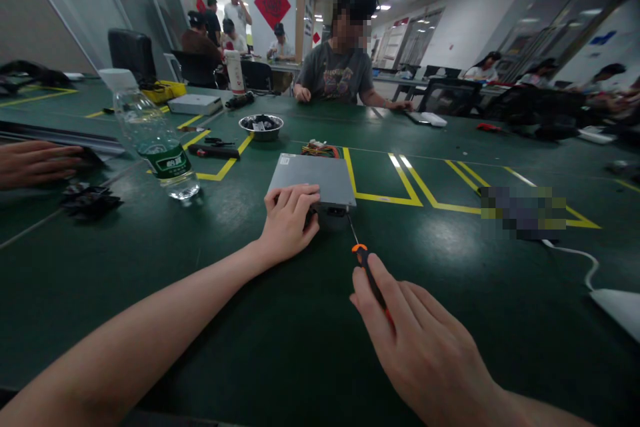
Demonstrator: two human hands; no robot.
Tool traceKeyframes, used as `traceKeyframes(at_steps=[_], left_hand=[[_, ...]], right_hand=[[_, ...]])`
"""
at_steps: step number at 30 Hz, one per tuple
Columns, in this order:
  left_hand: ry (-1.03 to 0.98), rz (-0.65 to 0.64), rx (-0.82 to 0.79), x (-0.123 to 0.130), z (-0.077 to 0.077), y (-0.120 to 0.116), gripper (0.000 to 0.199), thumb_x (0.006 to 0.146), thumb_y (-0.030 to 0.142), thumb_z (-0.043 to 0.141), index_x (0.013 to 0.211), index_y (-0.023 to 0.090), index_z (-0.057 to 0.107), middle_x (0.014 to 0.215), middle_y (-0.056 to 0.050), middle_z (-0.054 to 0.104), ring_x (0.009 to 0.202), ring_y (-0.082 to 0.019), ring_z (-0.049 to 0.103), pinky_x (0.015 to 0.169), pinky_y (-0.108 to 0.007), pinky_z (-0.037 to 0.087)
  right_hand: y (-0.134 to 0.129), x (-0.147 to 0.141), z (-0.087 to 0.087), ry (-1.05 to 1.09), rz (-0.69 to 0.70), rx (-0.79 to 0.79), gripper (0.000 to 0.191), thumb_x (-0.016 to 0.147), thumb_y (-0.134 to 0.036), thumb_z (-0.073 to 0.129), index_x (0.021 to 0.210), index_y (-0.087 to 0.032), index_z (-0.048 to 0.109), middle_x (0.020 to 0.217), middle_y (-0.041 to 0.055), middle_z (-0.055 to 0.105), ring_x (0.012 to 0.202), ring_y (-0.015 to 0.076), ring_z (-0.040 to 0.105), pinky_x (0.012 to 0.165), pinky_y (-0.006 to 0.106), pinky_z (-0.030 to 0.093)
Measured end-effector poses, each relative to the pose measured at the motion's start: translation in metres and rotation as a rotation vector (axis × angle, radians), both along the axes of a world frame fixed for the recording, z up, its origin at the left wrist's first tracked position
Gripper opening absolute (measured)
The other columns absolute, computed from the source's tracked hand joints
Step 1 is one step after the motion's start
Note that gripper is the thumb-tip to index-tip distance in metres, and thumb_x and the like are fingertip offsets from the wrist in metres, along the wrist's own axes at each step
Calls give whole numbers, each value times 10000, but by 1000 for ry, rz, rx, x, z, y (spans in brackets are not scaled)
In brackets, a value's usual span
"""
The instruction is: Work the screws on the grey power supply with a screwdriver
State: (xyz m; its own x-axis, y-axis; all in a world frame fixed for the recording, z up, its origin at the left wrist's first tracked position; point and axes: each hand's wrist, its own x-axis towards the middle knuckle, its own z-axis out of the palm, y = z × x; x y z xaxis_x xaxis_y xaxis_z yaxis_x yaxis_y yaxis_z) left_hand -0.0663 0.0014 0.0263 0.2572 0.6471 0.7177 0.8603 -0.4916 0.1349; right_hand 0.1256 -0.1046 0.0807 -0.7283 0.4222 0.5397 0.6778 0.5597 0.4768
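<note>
A flat grey metal box [320,177] lies on the green table [260,347], with a bundle of coloured wires [320,149] at its far edge. My left hand [291,220] rests over the box's near left corner, its fingers bent on the top and the thumb by the near side. In my right hand [415,327] is a screwdriver [370,273] with a black and orange handle. Its shaft points at the box's near right corner, beside a black socket [336,211]. Whether the tip touches the box is too small to tell.
A water bottle [167,160] stands left, near another person's hand [40,163] and black parts [91,200]. Beyond are a metal bowl [261,127] and a black tool [214,151]. A person [343,53] sits opposite. A blurred object [523,212] with a white cable lies right.
</note>
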Motion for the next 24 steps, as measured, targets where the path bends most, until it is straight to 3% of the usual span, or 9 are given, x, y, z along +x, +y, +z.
traceKeyframes(at_steps=[4, 8, 11, 15, 17, 21, 24], left_hand=[[0, -1, 0, 0, -1, 0, 270, 780, 195, 508, 1043, 222, 451, 1193, -47, 566, 1114, -227, 470, 901, -439, 260], [-2, -1, -4, 1, -1, 1, 276, 779, 192, 506, 1048, 224, 451, 1198, -54, 563, 1120, -235, 466, 901, -442, 259], [-3, -5, -3, 1, -2, 1, 280, 780, 190, 505, 1052, 227, 449, 1197, -50, 563, 1126, -232, 463, 903, -442, 257], [-4, -6, -10, 0, -2, 0, 282, 778, 191, 510, 1051, 230, 453, 1200, -54, 560, 1118, -236, 466, 903, -446, 255], [-5, -7, -9, -1, -2, 0, 285, 776, 190, 510, 1053, 228, 452, 1201, -55, 560, 1117, -236, 466, 904, -445, 255], [-6, -6, -6, -1, -2, 0, 290, 776, 188, 510, 1056, 226, 447, 1198, -48, 561, 1123, -227, 464, 908, -439, 254], [-6, -4, -7, -1, -2, 1, 290, 771, 188, 515, 1050, 226, 448, 1196, -45, 562, 1121, -226, 465, 910, -438, 255]], right_hand=[[1, 1, 2, 38, -34, 1, 219, 877, -222, 433, 949, -89, 591, 807, 129, 662, 628, 183, 605, 583, 300, 449], [1, -1, -1, 30, -17, -30, 258, 842, -61, 360, 1021, -71, 546, 996, 179, 628, 825, 222, 614, 686, 322, 461], [1, -1, -2, -10, 10, -11, 294, 825, -22, 328, 1015, -94, 542, 921, 155, 648, 733, 194, 611, 652, 306, 454], [2, 1, 2, 6, -30, 40, 173, 852, -128, 412, 958, -133, 548, 766, 113, 650, 569, 166, 565, 560, 289, 418], [2, 1, 2, 22, -52, 19, 155, 859, -176, 432, 950, -130, 549, 814, 125, 651, 634, 188, 585, 588, 303, 427], [0, -1, 1, 40, -15, -32, 237, 829, -60, 379, 994, -97, 546, 1025, 167, 630, 870, 239, 595, 717, 334, 445], [1, 0, 1, 27, -3, -5, 243, 825, -52, 394, 991, -112, 561, 935, 145, 659, 761, 212, 604, 687, 327, 443]])
